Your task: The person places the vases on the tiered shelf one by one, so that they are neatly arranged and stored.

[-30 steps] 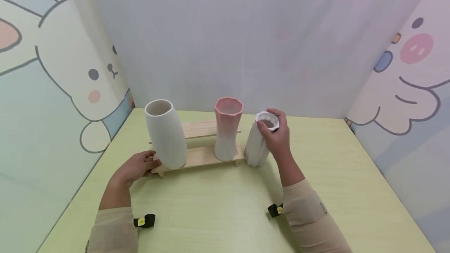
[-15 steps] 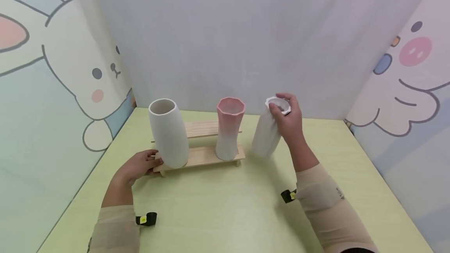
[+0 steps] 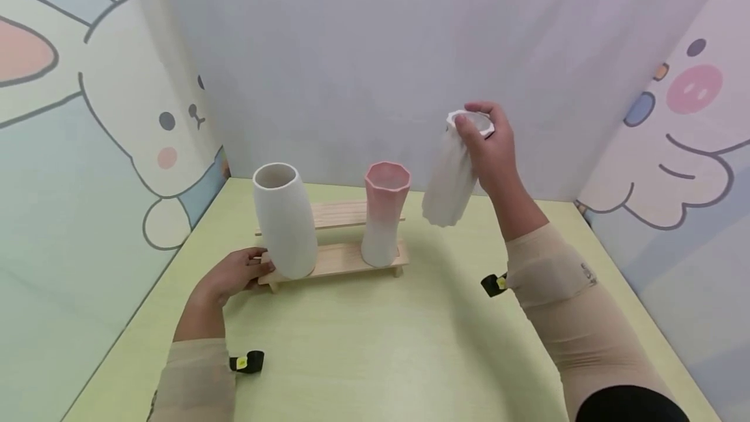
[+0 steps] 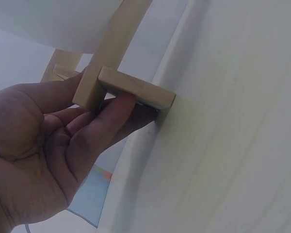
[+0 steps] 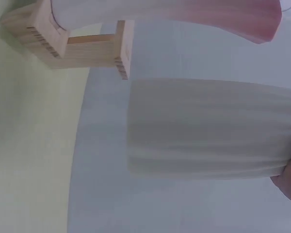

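My right hand [image 3: 492, 148] grips a white ribbed vase [image 3: 450, 181] by its rim, thumb on the near side, and holds it in the air above the table, slightly tilted. In the right wrist view the same ribbed vase [image 5: 208, 128] hangs beside the stand, apart from it. At the left end of a two-step wooden stand [image 3: 340, 260] my left hand [image 3: 234, 273] pinches the lower board; the left wrist view shows thumb and fingers [image 4: 106, 119] round the board's end and leg. A plain white vase [image 3: 286, 223] and a pink-to-white vase [image 3: 383, 213] stand upright on the lower step.
The stand's upper step [image 3: 340, 214] lies behind the two standing vases. A pale yellow-green table [image 3: 363, 350] extends around the stand, with a grey curtain [image 3: 363, 70] behind and cartoon-printed panels [image 3: 135, 116] at both sides.
The white ribbed vase has been lifted off the table by my right hand, rising and shifting a little to the right. My left hand has kept its hold on the stand.
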The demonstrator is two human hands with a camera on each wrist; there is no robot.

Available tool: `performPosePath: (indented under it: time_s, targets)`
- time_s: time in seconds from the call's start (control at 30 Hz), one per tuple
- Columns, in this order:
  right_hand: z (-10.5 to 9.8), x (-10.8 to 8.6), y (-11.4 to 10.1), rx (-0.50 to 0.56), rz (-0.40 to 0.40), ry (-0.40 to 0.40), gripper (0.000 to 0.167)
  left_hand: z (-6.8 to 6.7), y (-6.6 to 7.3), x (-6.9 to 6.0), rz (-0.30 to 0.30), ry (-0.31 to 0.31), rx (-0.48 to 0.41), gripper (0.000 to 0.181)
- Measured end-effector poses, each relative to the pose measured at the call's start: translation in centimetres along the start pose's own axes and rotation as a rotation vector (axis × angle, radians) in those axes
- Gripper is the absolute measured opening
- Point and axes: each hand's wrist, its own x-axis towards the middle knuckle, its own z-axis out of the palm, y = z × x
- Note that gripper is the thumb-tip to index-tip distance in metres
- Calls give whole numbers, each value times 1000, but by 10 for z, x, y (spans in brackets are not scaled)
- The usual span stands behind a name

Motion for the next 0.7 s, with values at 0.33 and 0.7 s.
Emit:
performPosePath:
  time_s: [0.33,0.7]
  targets:
    - [12,30,-32,50,-8,-33,44,4,0,1,-6,11,12,65]
    - [29,50,-54,146,-40,-49,43,9,2,4,-12,24,11,63]
